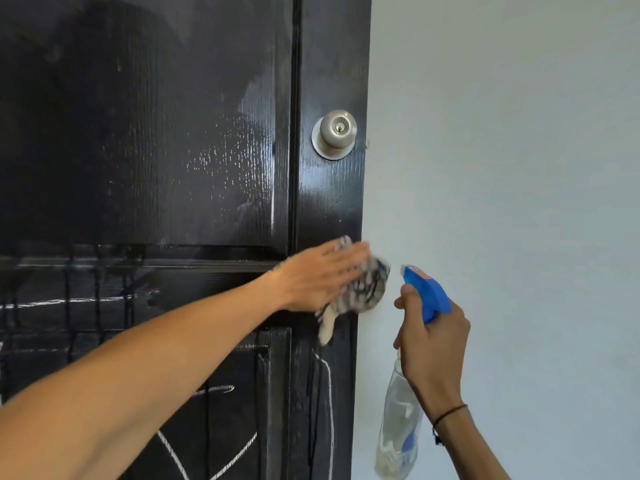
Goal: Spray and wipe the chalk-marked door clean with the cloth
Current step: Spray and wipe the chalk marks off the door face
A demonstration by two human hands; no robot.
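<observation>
On the dark door (180,150), beside the pale wall (502,168), our left hand (318,275) presses the striped cloth (360,289) flat-fingered at its right edge, while our right hand (433,344) grips the spray bottle (401,427).

Bright even daylight, glossy glare streaks on wet door (207,150) near knob (334,133), motion blur on cloth (363,289), slight wide-angle bowing at edges

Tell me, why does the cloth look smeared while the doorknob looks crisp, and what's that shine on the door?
Head view: the cloth and left hand are motion-blurred; the doorknob is sharp. Glare streaks the glossy door left of and below the knob. The wide lens bows the door's edge.
</observation>
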